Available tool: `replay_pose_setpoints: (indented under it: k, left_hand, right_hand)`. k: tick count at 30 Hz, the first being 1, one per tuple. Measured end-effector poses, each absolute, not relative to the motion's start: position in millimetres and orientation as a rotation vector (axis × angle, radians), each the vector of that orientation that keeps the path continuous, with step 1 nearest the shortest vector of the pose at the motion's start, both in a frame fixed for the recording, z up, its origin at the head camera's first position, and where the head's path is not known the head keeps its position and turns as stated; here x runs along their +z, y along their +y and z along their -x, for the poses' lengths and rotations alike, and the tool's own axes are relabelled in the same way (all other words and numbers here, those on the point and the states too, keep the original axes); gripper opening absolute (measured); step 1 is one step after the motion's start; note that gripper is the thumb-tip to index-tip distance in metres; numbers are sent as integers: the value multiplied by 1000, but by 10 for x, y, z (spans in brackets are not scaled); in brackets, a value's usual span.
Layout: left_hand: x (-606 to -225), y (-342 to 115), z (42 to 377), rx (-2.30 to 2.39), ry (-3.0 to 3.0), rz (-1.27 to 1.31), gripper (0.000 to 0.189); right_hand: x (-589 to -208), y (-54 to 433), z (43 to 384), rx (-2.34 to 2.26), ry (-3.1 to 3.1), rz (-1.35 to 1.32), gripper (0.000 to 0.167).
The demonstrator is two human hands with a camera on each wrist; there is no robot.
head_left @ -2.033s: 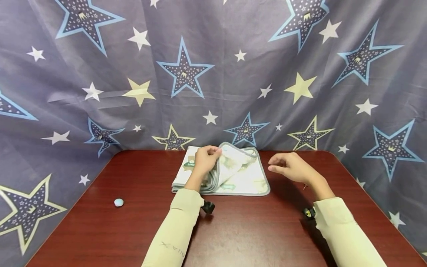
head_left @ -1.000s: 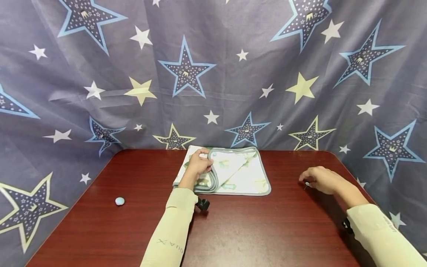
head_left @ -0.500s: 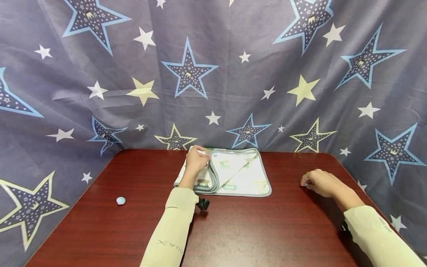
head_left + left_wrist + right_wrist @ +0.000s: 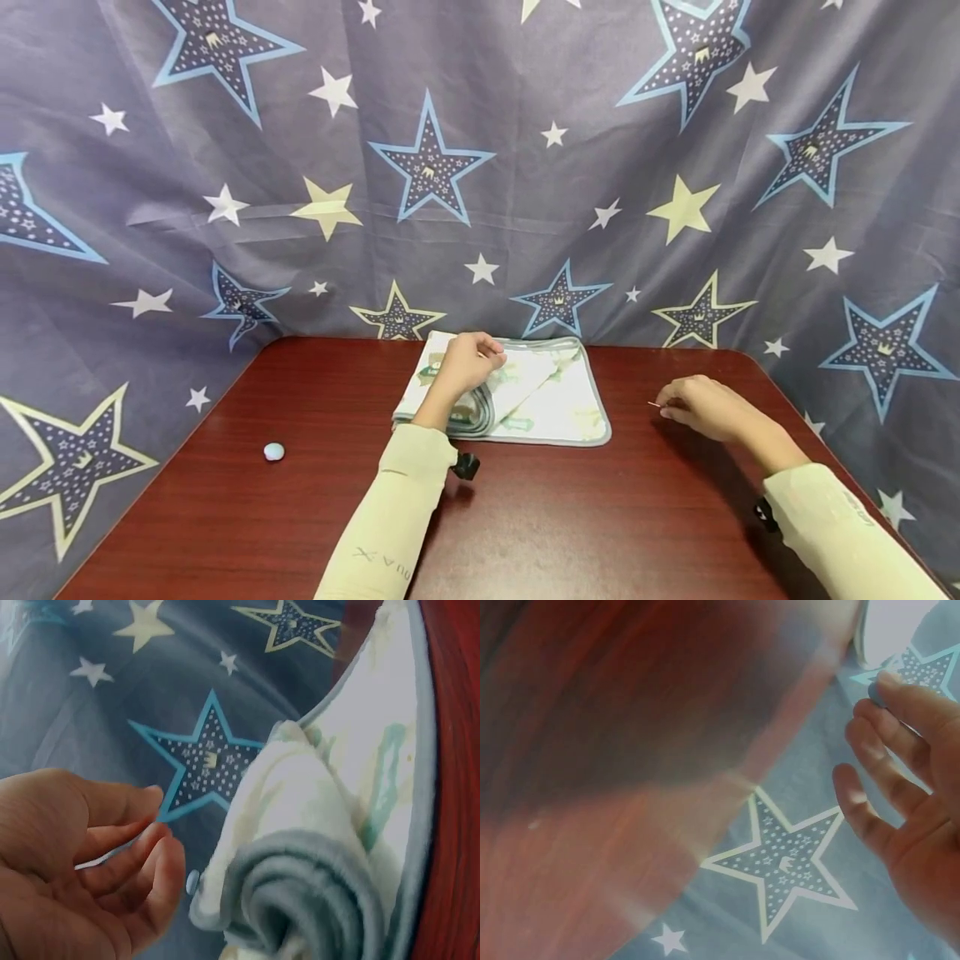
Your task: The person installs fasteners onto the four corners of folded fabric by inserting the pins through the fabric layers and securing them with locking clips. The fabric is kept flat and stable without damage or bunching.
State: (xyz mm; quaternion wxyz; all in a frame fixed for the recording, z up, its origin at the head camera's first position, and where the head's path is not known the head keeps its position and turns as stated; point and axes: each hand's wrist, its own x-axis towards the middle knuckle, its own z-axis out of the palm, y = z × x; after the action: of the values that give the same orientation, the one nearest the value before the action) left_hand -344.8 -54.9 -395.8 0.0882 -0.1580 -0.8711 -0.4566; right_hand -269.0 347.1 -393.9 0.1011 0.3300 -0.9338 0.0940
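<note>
A white blanket (image 4: 558, 408) with a grey border and pale green print lies folded at the far middle of the table. My left hand (image 4: 467, 365) hovers over its folded part. In the left wrist view the thumb and fingers (image 4: 169, 851) are loosely bent, apart from the rolled grey edge (image 4: 300, 877), and hold nothing visible. A small blue disc (image 4: 193, 882) shows at that edge. To the right of the blanket, my right hand (image 4: 702, 406) pinches a small pin (image 4: 654, 404) by its round blue head (image 4: 875, 694), its thin shaft pointing left.
A small pale blue round cap (image 4: 273, 451) lies on the left part of the dark red table (image 4: 570, 525). A grey curtain (image 4: 495, 167) with stars hangs right behind the table and along both sides.
My right hand reached right, took the pin from the table and now lifts it slightly leftward. My left hand laid the blanket's corner down leftward, let go and moved a little right.
</note>
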Motion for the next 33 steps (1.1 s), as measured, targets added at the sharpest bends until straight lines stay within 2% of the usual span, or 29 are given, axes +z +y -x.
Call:
replay_pose_setpoints:
  k: [6, 11, 14, 18, 26, 33]
  left_hand:
    - [-3995, -275, 3334, -1292, -2704, 791, 7]
    - [-4042, -58, 3205, -1095, -2840, 1127, 15]
    - [-4060, 29, 3130, -924, -2921, 1232, 19]
    - [-4101, 103, 3042, -685, -3005, 1224, 20]
    - [-4149, 204, 2935, -363, -3036, 1201, 23]
    - [-4202, 236, 2930, -223, -2937, 1251, 15]
  right_hand:
    - [-3952, 3364, 2675, 289, -2632, -993, 12]
    - [-3965, 3270, 2693, 328, -2558, -1003, 12]
    - [-3978, 3217, 2711, 357, -2527, -996, 11]
    - [-3978, 3146, 2726, 415, -2531, -1012, 10]
    - [-3940, 3004, 2745, 546, -2535, -1092, 22]
    - [-3913, 2935, 2750, 479, -2513, -1116, 10]
